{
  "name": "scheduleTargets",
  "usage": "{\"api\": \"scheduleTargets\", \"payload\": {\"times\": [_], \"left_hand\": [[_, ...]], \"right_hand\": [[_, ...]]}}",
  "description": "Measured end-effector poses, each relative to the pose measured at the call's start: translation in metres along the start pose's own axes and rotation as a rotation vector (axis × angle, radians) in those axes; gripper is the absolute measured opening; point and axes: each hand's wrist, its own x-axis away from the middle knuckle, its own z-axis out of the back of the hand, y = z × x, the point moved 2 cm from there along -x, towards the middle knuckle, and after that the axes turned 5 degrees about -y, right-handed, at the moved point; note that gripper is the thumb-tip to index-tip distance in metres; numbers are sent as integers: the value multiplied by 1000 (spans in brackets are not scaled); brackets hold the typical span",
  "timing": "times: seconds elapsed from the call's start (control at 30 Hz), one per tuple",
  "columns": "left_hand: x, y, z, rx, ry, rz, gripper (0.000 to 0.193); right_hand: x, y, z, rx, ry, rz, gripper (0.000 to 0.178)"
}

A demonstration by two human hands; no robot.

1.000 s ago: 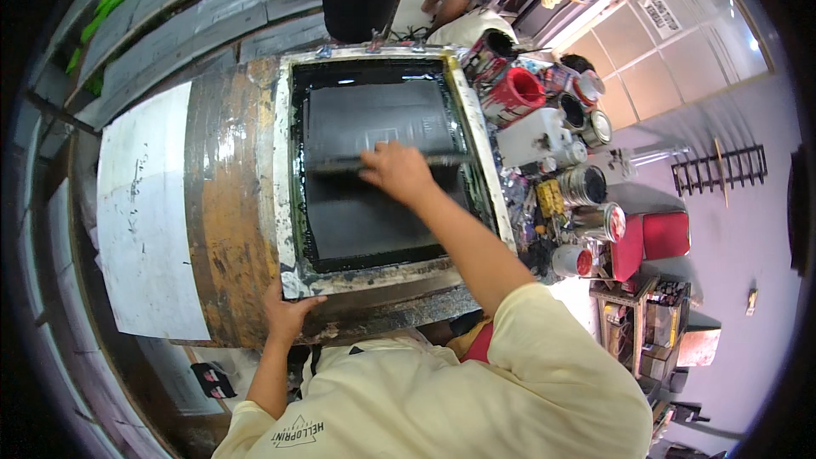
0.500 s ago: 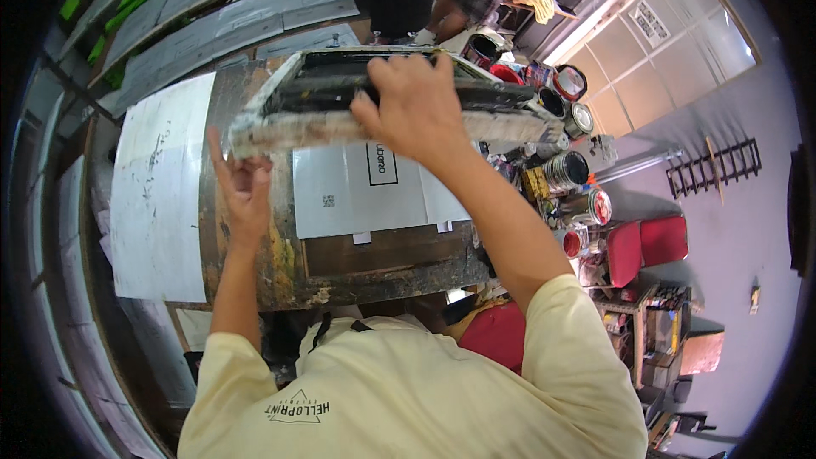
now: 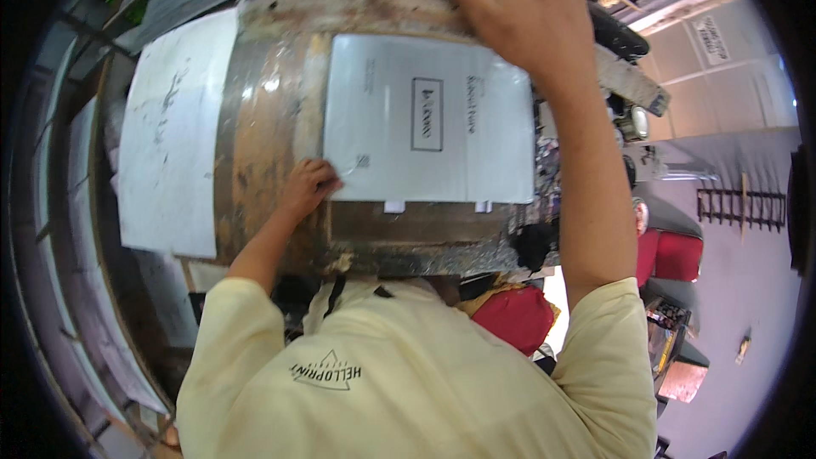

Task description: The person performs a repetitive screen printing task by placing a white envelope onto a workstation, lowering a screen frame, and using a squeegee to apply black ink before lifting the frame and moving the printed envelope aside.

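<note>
Sheet, pale grey, black print, flat on worktable, serving as dial centre: probably light, fairly stiff, slippery, easily creased, best taken by unprinted edges. Left hand at eight o'clock, fingertips bunched at the sheet's edge, pinch uncertain; right hand, towards one, at the pale frame, clasp not discernible. Containers: silver tin at three, red-marked tin at four, contents indistinguishable.

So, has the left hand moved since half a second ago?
Yes, rightward. Judged against the grey sheet on the table, the left hand was out beyond its left edge; now it's right at that edge.
</note>
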Motion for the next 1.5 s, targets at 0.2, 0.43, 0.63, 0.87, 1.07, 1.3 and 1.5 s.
{"api": "scheduleTargets", "payload": {"times": [0.2, 0.43, 0.63, 0.87, 1.07, 1.3, 1.5], "left_hand": [[-6, -19, -2, -49, -52, -47, 22], [-27, -11, 9, -71, -185, -85, 29], [-62, 41, 55, 51, -21, 20, 30], [-33, 37, 71, 303, 272, 236, 16], [-20, -121, 147, 409, 43, 578, 18], [-41, -259, 253, -39, 110, 645, 19], [-81, -290, 327, -513, 265, 439, 26]], "right_hand": [[18, -17, -4, 0, 38, 56, 44], [34, -1, -28, 122, 175, 158, 45], [30, 8, -32, 170, 197, 158, 50], [22, 3, -19, 131, 67, 104, 47], [-2, 5, -16, 48, 174, 146, 46], [-13, 5, -4, 19, 47, 119, 38], [-17, 17, -4, -24, 40, 118, 45]]}}
